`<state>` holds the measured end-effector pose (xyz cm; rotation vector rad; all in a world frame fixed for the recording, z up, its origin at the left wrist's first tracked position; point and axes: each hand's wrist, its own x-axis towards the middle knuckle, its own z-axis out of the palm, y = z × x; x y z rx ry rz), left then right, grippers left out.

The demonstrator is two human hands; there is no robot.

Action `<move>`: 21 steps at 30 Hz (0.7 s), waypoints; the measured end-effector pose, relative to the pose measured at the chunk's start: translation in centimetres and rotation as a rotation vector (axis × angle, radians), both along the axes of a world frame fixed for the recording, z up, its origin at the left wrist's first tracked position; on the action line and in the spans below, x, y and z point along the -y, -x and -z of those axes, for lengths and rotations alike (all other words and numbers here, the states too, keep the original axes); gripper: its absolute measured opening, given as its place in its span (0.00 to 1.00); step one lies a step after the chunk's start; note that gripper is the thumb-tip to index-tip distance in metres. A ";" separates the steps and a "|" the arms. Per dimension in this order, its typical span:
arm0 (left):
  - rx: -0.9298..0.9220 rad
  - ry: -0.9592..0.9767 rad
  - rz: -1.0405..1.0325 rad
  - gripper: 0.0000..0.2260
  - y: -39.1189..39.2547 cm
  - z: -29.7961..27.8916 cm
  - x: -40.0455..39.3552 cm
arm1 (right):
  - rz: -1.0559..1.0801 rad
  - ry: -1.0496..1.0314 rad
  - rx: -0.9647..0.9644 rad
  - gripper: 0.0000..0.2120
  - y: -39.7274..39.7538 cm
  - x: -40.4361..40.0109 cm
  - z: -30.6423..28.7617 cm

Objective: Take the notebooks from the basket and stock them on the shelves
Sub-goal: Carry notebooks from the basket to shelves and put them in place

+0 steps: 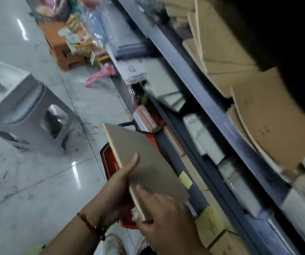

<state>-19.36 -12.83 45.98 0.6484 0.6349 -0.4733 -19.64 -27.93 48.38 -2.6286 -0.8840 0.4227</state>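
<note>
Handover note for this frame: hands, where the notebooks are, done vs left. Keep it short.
Left hand: grips the brown notebook stack from below, thumb on the cover.
Right hand: holds the stack's near corner.
The stack hangs above the orange basket on the floor, beside the shelves.
Done: brown notebooks already lie on the upper shelf; this stack is out of the basket.
Left: shelve this stack. The basket's contents are hidden, so check for more.
</note>
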 end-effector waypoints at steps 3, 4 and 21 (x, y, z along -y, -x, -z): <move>-0.016 -0.073 0.038 0.22 1.2 -4.7 0.3 | 0.028 -0.054 0.051 0.34 1.8 0.0 -3.8; -0.002 -0.104 0.049 0.21 1.7 -5.7 0.2 | -0.003 -0.045 0.043 0.36 2.3 0.1 -4.8; 0.402 -0.278 0.339 0.22 3.8 -22.5 2.9 | 0.884 -1.065 -0.550 0.11 5.7 11.5 -22.0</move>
